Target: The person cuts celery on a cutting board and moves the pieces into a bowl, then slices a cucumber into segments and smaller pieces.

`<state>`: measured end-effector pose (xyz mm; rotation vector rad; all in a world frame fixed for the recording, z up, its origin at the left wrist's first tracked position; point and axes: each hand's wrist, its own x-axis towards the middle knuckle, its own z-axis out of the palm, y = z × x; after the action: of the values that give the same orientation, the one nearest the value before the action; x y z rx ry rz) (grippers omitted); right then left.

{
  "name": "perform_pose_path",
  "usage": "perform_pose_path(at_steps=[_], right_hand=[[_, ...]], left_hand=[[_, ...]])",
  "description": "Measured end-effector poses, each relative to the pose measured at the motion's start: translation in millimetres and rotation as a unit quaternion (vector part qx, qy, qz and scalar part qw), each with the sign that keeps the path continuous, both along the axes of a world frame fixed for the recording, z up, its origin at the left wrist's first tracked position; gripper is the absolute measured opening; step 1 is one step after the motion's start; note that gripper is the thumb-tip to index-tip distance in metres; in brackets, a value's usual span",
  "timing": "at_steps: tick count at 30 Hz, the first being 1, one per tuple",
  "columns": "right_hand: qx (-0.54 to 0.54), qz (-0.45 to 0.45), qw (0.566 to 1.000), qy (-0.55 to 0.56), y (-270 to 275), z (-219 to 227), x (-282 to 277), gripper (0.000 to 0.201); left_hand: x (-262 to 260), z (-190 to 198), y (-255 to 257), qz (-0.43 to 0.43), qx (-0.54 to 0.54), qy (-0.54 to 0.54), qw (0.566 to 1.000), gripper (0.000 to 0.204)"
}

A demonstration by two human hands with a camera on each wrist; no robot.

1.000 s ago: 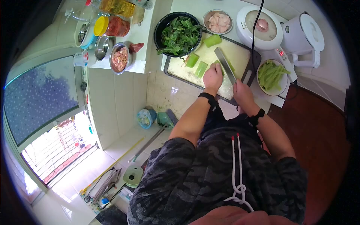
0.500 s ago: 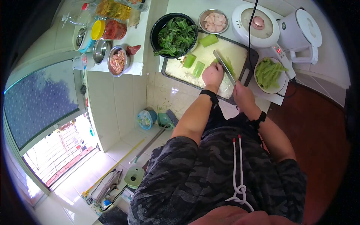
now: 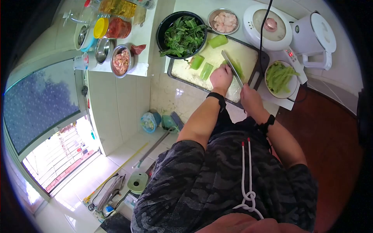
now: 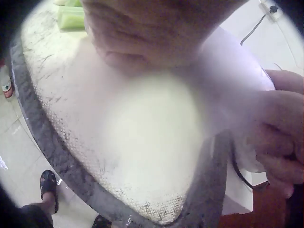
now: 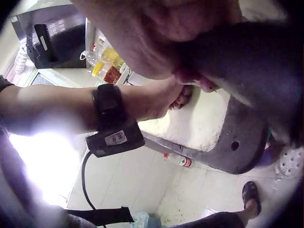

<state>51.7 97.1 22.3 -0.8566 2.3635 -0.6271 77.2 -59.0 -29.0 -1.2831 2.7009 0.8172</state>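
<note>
My left hand point(image 3: 220, 79) presses down on the cutting board point(image 3: 186, 73), fingers curled over a green stem piece point(image 3: 224, 62) that is mostly hidden beneath them. Close beside those fingers, on their right, is the blade of a kitchen knife point(image 3: 232, 66). My right hand point(image 3: 251, 99) grips its handle. Thin green slices point(image 3: 240, 70) lie along the blade's right side. Other peeled stem pieces point(image 3: 206, 71) rest on the board, left of my left hand. In the left wrist view a cut piece point(image 4: 71, 19) shows past the knuckles.
A black pot of leafy greens point(image 3: 185, 35) overlaps the board's left corner. Behind the board are a bowl of pale meat point(image 3: 225, 22) and a white cooker point(image 3: 268, 27). A bowl of green strips point(image 3: 280, 79) stands at right. A black cord point(image 3: 261, 42) hangs near the board's right edge.
The knife blade has turned more edge-on, showing more of the slices to its right. My left hand stays at nearly the same spot on the board. The view shifted slightly.
</note>
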Motion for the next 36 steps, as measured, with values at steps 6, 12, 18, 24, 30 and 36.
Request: perform_pose_path(at_steps=[6,12,18,24,30,36], right_hand=[[-0.019,-0.006,1.0,0.014,-11,-7,-5,0.017],[0.005,-0.004,1.0,-0.003,-2,-3,0,0.018],[-0.016,-0.002,1.0,0.009,-6,-1,-3,0.017],[-0.01,-0.006,1.0,0.0,-3,-10,-2,0.018],[-0.011,-0.002,1.0,0.003,0,2,-3,0.016],[-0.018,0.002,1.0,0.007,-5,-10,-4,0.016]], left_hand=[[-1,-1,-1,0.002,0.01,-0.009,1.0,0.035],[1,-5,-2,-0.006,0.01,-0.004,1.0,0.035],[0,-4,-1,-0.007,-0.012,0.002,1.0,0.033],[0,-3,-1,-0.005,0.008,-0.009,1.0,0.034],[1,-4,0,-0.012,-0.008,0.001,1.0,0.033],[1,-2,-1,-0.017,-0.006,0.0,1.0,0.032]])
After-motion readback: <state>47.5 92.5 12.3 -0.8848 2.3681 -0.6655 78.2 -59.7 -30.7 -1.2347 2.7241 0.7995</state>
